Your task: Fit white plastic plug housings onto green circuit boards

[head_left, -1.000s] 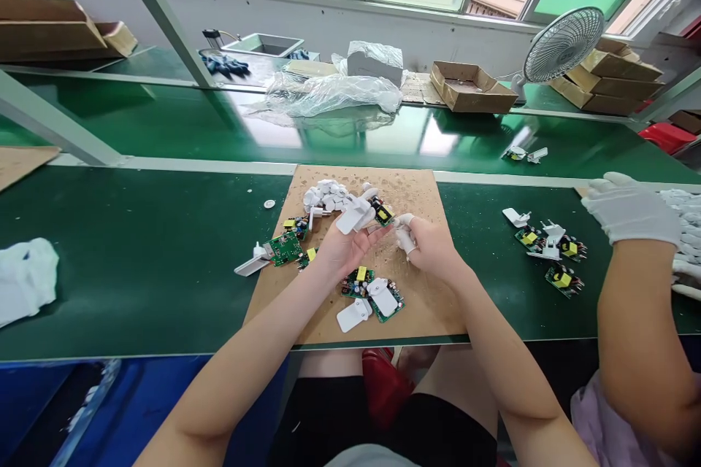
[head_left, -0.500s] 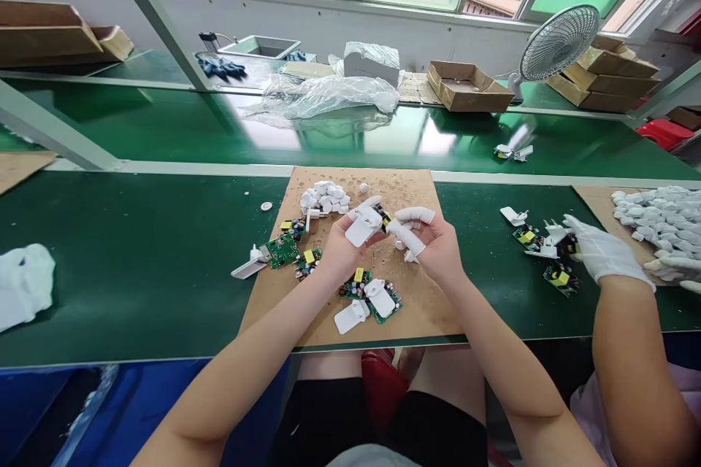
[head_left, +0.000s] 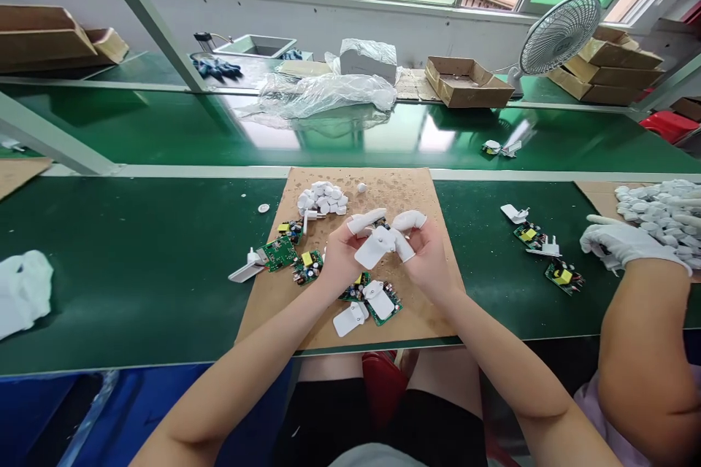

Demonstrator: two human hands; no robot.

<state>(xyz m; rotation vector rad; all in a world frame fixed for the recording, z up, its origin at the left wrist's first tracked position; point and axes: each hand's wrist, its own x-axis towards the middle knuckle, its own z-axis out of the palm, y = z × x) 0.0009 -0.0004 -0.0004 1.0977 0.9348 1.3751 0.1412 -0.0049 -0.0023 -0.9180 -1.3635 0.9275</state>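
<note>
Over the cardboard sheet [head_left: 421,306], my left hand [head_left: 346,252] and my right hand [head_left: 426,252] are closed on one circuit board assembly with a flat white plastic piece [head_left: 371,249] hanging from it. White covers sheathe some fingertips on both hands. The board itself is mostly hidden by my fingers. Below the hands lie a circuit board with a white piece on top [head_left: 380,299] and a white plate [head_left: 350,319]. Left of my left hand rest several boards, among them a green circuit board [head_left: 280,253] and one with a yellow transformer [head_left: 307,268].
A pile of small white caps [head_left: 322,198] sits at the sheet's back left. To the right, a co-worker's gloved hand [head_left: 629,242] is near a heap of white parts [head_left: 657,215] and several boards [head_left: 564,276]. One assembly [head_left: 501,149] lies on the green belt [head_left: 339,149] beyond.
My hands have turned the assembly and lowered it slightly, with the white piece now facing me. The co-worker's hand moved from the boards toward the white heap. The assembly on the belt shifted left.
</note>
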